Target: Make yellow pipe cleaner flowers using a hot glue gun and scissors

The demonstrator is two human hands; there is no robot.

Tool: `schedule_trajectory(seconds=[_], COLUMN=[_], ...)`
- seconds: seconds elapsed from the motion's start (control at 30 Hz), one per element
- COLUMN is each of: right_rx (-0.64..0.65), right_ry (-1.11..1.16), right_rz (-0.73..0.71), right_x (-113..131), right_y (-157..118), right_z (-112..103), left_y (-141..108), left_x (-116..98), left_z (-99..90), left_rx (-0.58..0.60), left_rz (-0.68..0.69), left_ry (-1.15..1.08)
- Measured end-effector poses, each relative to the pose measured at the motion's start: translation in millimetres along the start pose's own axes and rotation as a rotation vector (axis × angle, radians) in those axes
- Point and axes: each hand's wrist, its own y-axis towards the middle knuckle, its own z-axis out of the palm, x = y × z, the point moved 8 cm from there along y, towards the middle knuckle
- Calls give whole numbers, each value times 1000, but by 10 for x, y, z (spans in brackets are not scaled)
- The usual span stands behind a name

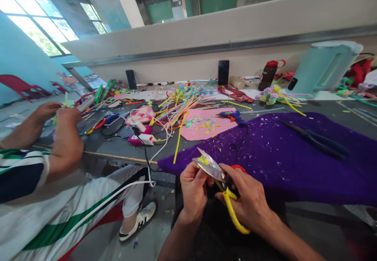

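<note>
Near the bottom centre, my left hand pinches a small yellow fuzzy piece between thumb and fingers. My right hand is closed around the scissors, which have metal blades and red and yellow handles. The blades are parted and point up and left, right beside the yellow piece. One yellow handle loop hangs below my right hand. Both hands are in front of the edge of a purple cloth. Beyond them, yellow and teal clippings lie on a pink sheet.
A blue glue gun, black pliers and a pile of pipe cleaners lie on the table. Behind stand a phone, a bottle and a kettle. At left, a person's hands work; a white cable hangs between us.
</note>
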Motion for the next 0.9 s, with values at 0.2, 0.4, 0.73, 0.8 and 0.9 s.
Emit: schedule_trajectory(seconds=[0.2, 0.4, 0.73, 0.8, 0.9], right_rx=[12, 30, 64, 68, 65], right_ry=[34, 59, 85, 90, 92], right_rz=[-6, -12, -3, -4, -9], right_x=[8, 16, -5, -8, -13], right_y=[-4, 1, -1, -3, -5], right_z=[0, 10, 47, 53, 56], left_y=[0, -2, -1, -3, -4], left_x=[16, 23, 42, 43, 44], left_z=[-8, 2, 9, 12, 20], left_rx=[-11, 11, 8, 9, 18], left_rz=[-22, -25, -33, -36, -39], left_ry=[19, 2, -3, -5, -19])
